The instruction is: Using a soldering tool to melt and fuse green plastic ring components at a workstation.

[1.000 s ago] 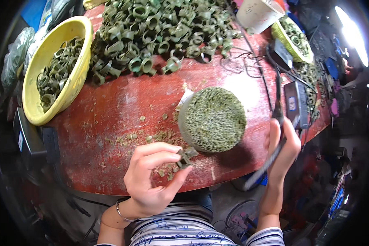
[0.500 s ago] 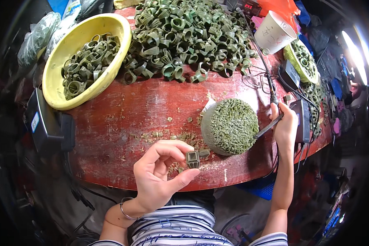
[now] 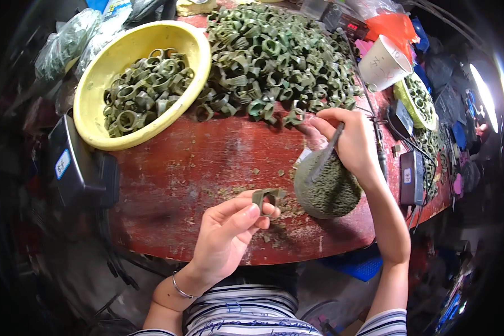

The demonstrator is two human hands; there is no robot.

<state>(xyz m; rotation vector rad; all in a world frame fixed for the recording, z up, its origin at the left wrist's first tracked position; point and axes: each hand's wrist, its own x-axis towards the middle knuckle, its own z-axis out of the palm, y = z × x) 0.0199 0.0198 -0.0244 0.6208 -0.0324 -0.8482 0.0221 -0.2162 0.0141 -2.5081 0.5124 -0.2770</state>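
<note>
Near the table's front edge, my left hand [image 3: 229, 235] pinches a green ring [image 3: 266, 200] between thumb and forefinger, just above the red table [image 3: 173, 185]. My right hand [image 3: 350, 143] is closed around a thin tool [image 3: 323, 155], its tip resting on a round pad [image 3: 327, 187] caked with green shavings. I judge the work far from finished: the yellow bowl [image 3: 89, 120] holds only a modest share of rings, while a large heap [image 3: 274, 56] lies at the back. Loose shavings litter the table by the ring. Open room is the bare strip between bowl, heap and pad; it is enough for both hands. On the right, a paper cup [image 3: 383, 64], cables and small black boxes [image 3: 411, 178] crowd the edge, and a dark device [image 3: 73, 162] overhangs the left side.
</note>
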